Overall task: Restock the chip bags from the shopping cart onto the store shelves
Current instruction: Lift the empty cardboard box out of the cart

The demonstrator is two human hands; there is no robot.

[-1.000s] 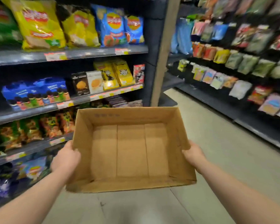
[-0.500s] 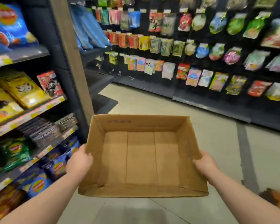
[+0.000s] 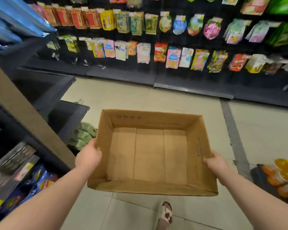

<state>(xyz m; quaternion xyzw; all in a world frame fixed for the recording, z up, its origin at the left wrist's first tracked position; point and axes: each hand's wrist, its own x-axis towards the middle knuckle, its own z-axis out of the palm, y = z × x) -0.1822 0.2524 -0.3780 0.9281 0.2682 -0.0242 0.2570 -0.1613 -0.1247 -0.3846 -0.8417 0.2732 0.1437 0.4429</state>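
Left hand (image 3: 87, 157): grips the left wall of the cardboard box (image 3: 156, 119), centre of frame.
Right hand (image 3: 216, 163): grips the box's right wall.
Box: held above the floor (image 3: 264, 130), bare bottom showing.
Chip bags: blue bags (image 3: 43, 180) on the lower-left shelf (image 3: 26, 168); orange bags (image 3: 284, 176) at the lower-right edge.

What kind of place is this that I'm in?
Most likely a snack aisle in a supermarket or convenience store: snack packets hang in rows on a dark wall, blue chip bags sit on tagged shelves at left, and the left hand and right hand hold an empty cardboard box.
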